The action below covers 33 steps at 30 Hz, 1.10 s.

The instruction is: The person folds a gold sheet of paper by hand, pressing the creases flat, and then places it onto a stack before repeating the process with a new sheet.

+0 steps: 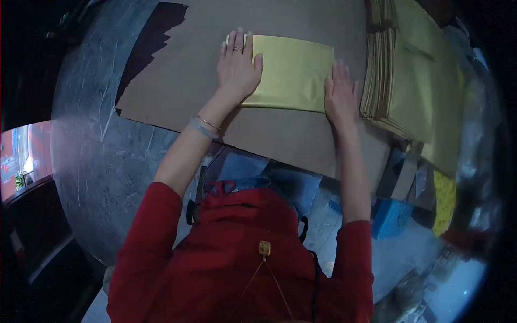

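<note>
A shiny gold rectangular sheet or packet [293,70] lies flat on a brown cardboard sheet [280,129]. My left hand [237,67] rests flat over its left edge, fingers stretched away from me and the thumb on the gold surface. At the opposite edge, my right hand [341,94] lies with fingers extended, its fingertips right at the gold border. Both hands are open and grip nothing. A bangle and a thin bracelet circle my left wrist.
To the right stands a thick stack of folded gold sheets [406,81], close beside my right hand. Below the cardboard's front edge are a blue box [392,218] and a yellow patterned piece [444,202]. A dark torn patch [151,48] marks the cardboard's far left.
</note>
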Motion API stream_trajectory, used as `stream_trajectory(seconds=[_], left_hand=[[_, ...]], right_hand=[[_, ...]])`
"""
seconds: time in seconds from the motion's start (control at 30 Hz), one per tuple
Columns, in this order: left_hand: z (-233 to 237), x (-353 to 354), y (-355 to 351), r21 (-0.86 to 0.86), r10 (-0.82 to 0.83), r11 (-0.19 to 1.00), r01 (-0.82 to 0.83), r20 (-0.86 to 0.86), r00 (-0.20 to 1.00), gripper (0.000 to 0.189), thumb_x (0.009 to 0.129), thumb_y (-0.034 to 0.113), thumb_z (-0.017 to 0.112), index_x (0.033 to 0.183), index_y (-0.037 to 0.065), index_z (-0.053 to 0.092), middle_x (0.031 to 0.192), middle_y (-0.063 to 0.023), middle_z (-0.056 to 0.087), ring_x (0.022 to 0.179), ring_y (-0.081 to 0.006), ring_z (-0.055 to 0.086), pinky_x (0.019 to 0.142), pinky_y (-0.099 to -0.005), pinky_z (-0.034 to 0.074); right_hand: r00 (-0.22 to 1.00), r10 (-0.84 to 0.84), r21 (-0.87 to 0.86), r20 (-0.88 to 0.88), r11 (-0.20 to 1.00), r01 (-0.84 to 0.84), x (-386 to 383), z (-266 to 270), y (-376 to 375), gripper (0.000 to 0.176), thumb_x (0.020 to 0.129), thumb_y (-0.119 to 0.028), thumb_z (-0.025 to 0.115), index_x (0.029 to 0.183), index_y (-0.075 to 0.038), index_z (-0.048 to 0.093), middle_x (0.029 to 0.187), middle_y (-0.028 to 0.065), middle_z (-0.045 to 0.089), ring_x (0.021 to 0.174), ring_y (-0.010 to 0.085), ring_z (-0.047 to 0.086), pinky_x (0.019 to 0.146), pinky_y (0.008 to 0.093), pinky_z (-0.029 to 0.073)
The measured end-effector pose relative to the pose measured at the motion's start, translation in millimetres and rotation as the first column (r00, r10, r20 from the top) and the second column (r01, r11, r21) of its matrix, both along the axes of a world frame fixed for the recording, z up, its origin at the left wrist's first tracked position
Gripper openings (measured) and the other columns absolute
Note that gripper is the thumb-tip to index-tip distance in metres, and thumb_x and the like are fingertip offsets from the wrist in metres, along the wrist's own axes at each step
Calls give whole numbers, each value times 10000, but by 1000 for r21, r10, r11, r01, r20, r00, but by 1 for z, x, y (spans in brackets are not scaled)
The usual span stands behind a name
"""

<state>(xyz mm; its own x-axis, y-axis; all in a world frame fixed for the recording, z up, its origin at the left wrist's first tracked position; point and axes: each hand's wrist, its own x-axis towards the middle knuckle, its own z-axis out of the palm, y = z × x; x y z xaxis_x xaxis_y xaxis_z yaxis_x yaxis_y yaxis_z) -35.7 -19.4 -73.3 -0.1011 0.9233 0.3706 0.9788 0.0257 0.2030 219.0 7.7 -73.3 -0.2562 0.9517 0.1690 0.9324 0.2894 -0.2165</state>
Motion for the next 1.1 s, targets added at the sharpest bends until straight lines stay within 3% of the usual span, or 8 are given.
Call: stream_trajectory(seconds=[0.1, 0.17, 0.27, 0.4, 0.5, 0.53, 0.7, 1.1], left_hand=[[6, 3, -1, 65, -73, 995, 76, -52, 996, 506, 929, 303, 424, 1350, 24, 400, 1414, -175, 381, 1343, -320, 307, 1107, -463, 229], [22, 17, -8, 5, -272, 962, 273, -76, 959, 456, 923, 254, 449, 1317, 25, 436, 1390, -178, 406, 1332, -315, 325, 1100, -455, 248], [33, 68, -20, -20, -378, 926, 378, -65, 924, 424, 906, 204, 462, 1272, -10, 474, 1371, -172, 425, 1316, -304, 353, 1090, -442, 270], [18, 130, -32, -22, -460, 885, 465, 109, 881, 517, 891, 204, 450, 1354, -16, 389, 1397, -160, 400, 1324, -297, 341, 1095, -424, 251], [7, 141, -33, -69, -357, 929, 365, 102, 928, 559, 889, 219, 445, 1390, -6, 344, 1433, -157, 363, 1340, -294, 320, 1095, -428, 245], [5, 137, -35, -62, -366, 922, 381, 177, 914, 551, 896, 220, 429, 1394, -1, 342, 1441, -156, 355, 1346, -291, 312, 1092, -425, 254], [4, 134, -34, -68, -354, 926, 372, 192, 915, 517, 918, 225, 411, 1379, -4, 365, 1422, -162, 379, 1338, -288, 322, 1089, -421, 266], [10, 82, -58, -41, -205, 975, 219, 222, 953, 521, 923, 248, 442, 1363, -23, 371, 1438, -179, 341, 1343, -301, 305, 1094, -430, 255]], right_hand=[[999, 2, 31, 41, 1000, -3, 1, 0, -2, 497, 989, -341, 277, 1440, -133, 293, 1497, 64, 284, 1394, 240, 227, 1134, 504, 136], [999, -4, 29, 48, 1000, 2, 1, 3, -3, 494, 991, -331, 285, 1444, -136, 278, 1494, 63, 288, 1392, 237, 232, 1131, 505, 145], [998, -1, 27, 56, 1000, 0, -1, 5, -5, 485, 991, -301, 299, 1441, -122, 281, 1491, 67, 293, 1391, 232, 238, 1128, 508, 156], [993, 33, 41, 109, 998, -37, 4, 2, -1, 495, 986, -304, 313, 1443, -117, 275, 1503, 61, 269, 1399, 236, 218, 1128, 516, 145], [995, 22, -4, 94, 1000, -21, 4, 3, 0, 504, 992, -328, 265, 1448, -113, 256, 1507, 64, 258, 1403, 236, 205, 1132, 514, 136], [994, 7, -31, 107, 1000, -4, 3, 5, 1, 501, 993, -331, 248, 1447, -117, 263, 1506, 63, 261, 1401, 233, 212, 1132, 514, 135], [997, 1, -67, 71, 998, 3, 1, 10, 0, 490, 992, -306, 271, 1443, -115, 271, 1505, 80, 258, 1400, 237, 212, 1136, 503, 133], [999, 12, -35, 43, 999, -10, 1, 9, -2, 487, 1003, -324, 217, 1448, -132, 265, 1506, 58, 259, 1402, 233, 204, 1140, 500, 112]])
